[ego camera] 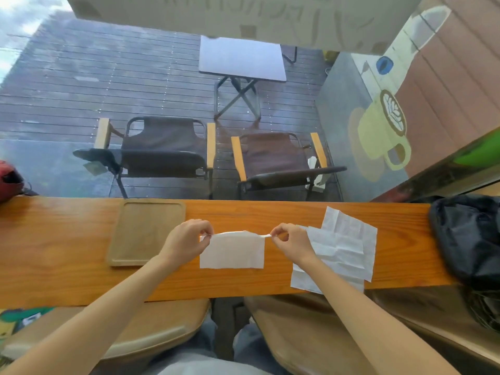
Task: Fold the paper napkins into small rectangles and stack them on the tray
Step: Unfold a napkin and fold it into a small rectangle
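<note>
Head view: left hand (186, 239) and right hand (293, 240) each pinch a top corner of a half-folded napkin (232, 251) lying on the desk (67, 269), both grips clenched on paper. To fold well, bring the pinched edge down square onto the near edge, then crease flat. Unfolded napkins (341, 250) lie just right. The tray (119, 239), just left, holds nothing yet.

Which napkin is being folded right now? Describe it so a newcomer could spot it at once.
On the wooden counter, right of the tray, a white napkin lies at the centre. The left hand and right hand pinch its top corners. Unlike the unfolded napkins on its right, it is one neat rectangle.
</note>
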